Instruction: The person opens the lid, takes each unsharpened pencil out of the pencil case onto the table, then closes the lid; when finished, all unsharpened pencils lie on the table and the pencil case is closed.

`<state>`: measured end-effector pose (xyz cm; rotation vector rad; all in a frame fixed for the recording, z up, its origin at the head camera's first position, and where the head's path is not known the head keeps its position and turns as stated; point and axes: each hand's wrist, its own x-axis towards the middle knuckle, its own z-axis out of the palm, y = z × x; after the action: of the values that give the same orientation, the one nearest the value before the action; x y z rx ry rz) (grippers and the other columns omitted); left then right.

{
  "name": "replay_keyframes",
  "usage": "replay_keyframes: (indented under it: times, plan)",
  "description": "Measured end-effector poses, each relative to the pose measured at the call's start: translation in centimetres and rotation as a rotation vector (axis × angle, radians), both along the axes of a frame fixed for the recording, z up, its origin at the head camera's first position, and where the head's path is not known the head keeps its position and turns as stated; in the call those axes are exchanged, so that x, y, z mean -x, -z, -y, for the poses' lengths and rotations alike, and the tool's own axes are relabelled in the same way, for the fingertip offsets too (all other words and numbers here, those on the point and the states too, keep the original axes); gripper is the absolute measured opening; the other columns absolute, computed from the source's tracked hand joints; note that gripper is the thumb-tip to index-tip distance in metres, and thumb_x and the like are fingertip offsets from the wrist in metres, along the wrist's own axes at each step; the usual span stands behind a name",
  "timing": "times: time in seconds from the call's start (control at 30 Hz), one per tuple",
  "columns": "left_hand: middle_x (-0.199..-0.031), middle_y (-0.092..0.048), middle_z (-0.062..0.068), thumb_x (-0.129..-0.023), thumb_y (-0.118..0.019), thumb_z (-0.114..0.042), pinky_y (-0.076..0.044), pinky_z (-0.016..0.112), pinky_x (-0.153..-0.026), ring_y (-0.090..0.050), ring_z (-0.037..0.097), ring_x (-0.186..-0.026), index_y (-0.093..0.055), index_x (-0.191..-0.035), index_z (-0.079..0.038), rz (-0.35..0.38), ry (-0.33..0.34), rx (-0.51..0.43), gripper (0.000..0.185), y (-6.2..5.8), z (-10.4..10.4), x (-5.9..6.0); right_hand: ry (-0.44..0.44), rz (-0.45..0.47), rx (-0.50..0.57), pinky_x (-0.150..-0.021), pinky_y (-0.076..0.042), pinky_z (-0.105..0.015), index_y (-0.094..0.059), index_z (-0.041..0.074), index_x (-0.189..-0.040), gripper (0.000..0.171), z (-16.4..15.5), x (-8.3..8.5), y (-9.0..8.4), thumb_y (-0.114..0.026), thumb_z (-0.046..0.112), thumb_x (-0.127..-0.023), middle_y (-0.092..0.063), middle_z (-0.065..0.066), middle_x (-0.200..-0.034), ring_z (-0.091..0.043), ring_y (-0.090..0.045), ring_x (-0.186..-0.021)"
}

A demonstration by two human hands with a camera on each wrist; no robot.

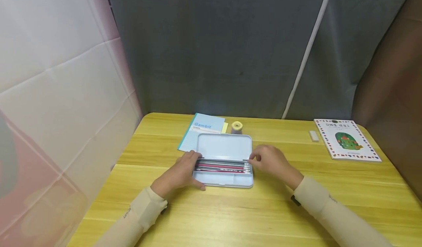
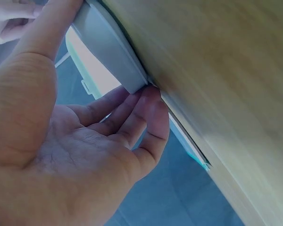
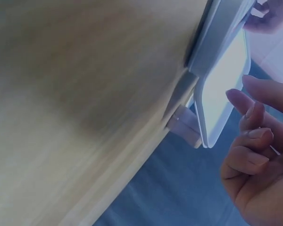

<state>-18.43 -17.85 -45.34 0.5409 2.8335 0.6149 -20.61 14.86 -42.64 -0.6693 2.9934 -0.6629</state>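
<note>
A white pencil case lies on the table with its lid raised at the back. Several dark and red pencils lie side by side in the rear compartment; the front compartments show bare white. My left hand grips the case's left end, thumb at the front corner and fingers bent at the rear corner. At the right end, by the hinge, is my right hand. In the right wrist view its thumb and forefinger reach toward the lid with nothing visible between them, while the other fingers curl loosely.
Behind the case lie a light blue notebook and a yellow sheet, with a yellow-topped cylinder beside them. To the right are a white eraser and a picture book. A grey curtain hangs behind the table.
</note>
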Motion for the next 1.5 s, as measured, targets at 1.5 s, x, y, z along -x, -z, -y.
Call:
replay_keyframes:
  times: [1.5]
  plan:
    - [-0.133, -0.057, 0.014, -0.063, -0.104, -0.043, -0.046, 0.051, -0.114, -0.052, 0.030, -0.121, -0.048, -0.149, 0.002, -0.002, 0.004, -0.029, 0.112, 0.0, 0.1, -0.1, -0.042, 0.004, -0.043, -0.074, -0.061, -0.032, -0.084, 0.008, -0.089, 0.005, 1.2, -0.2, 2.7, -0.085, 0.013, -0.090, -0.079, -0.001, -0.087, -0.007, -0.065, -0.076]
